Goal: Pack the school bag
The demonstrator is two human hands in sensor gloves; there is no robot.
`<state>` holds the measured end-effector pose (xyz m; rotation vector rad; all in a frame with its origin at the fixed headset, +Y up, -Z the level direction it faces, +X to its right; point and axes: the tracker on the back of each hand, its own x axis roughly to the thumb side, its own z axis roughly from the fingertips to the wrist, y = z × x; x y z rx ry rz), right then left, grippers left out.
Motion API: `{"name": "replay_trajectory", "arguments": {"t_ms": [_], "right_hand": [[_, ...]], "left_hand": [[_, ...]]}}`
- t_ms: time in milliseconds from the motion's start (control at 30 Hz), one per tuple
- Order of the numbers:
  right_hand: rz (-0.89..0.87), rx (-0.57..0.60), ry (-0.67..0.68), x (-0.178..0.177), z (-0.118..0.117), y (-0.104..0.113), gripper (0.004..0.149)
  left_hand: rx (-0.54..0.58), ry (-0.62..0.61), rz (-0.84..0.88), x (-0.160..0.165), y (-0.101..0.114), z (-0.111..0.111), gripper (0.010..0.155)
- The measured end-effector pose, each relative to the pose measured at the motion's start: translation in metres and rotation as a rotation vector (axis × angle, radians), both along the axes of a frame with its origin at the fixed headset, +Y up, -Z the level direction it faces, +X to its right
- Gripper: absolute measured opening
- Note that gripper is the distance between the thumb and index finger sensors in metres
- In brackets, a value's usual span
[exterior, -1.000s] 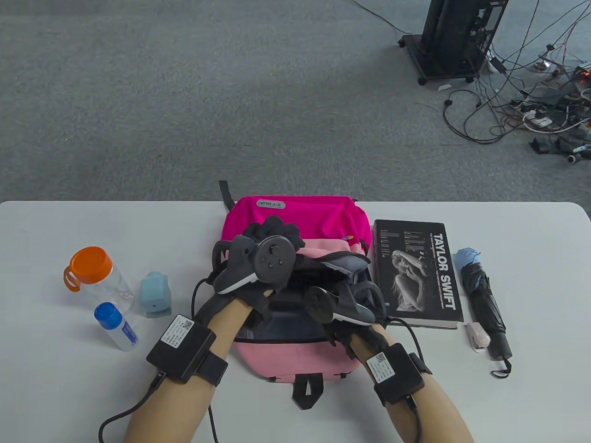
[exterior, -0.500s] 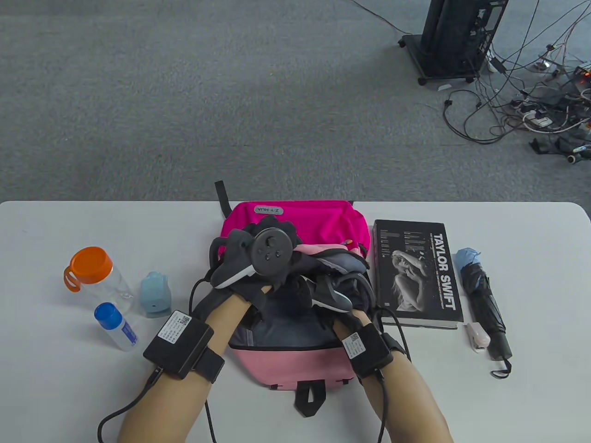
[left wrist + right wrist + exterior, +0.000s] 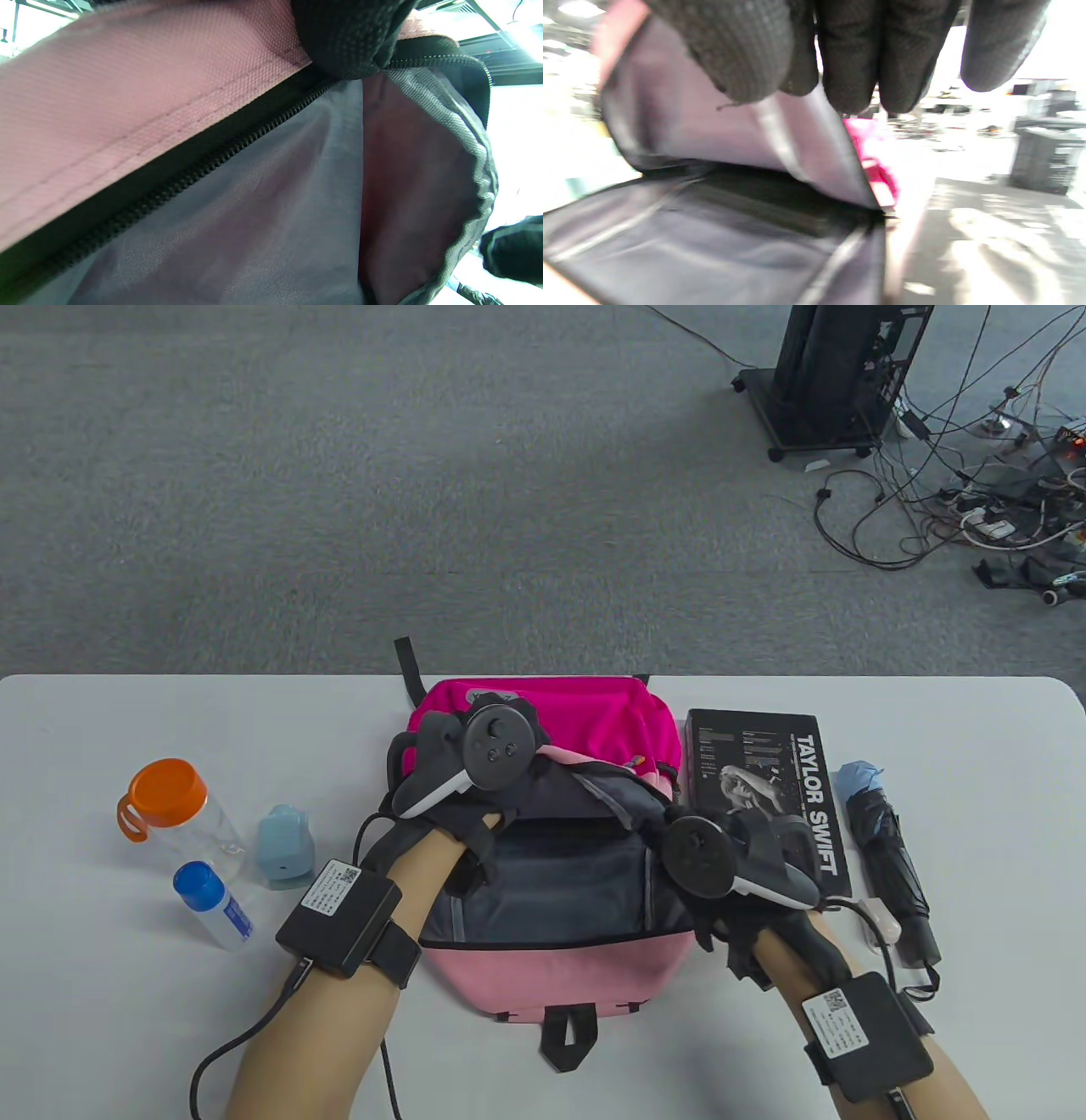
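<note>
White bench (image 3: 102,1052). Pink school bag (image 3: 551,967) lies mid-bench, mouth gaping, grey lining showing. Left hand (image 3: 475,755) pinches the flap's zip edge, lifting it. Right hand (image 3: 730,865) over book (image 3: 764,755), fingers straight, grasping nothing.

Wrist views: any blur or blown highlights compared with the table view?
Table view: sharp, evenly lit, book title legible. Left wrist view: backpack zipper mostly sharp, soft at lower left; background overexposed at right. Right wrist view: motion-blurred throughout, fingers and lining smeared, background washed out.
</note>
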<state>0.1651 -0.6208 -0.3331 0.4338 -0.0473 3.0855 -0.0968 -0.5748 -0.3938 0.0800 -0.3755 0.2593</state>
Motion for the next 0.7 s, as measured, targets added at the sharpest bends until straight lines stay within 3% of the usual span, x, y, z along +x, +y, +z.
{"name": "replay_trajectory", "arguments": {"t_ms": [133,400,533,700], "right_hand": [[-0.087,-0.036,-0.258,0.043,-0.019,-0.008,0.073],[-0.31,-0.228,-0.614,0.095,-0.059,-0.064,0.094],[-0.157,-0.265,-0.714,0.1,-0.073,-0.09,0.101],[-0.131,-0.345,-0.79,0.106,-0.084,-0.108,0.108]], "left_hand": [[-0.003,0.006,-0.003,0.0,-0.001,0.001,0.045],[0.004,0.017,-0.037,-0.005,-0.003,0.004,0.045],[0.013,0.018,-0.054,-0.006,0.001,0.005,0.045],[0.015,0.015,-0.067,-0.006,-0.001,0.007,0.045]]}}
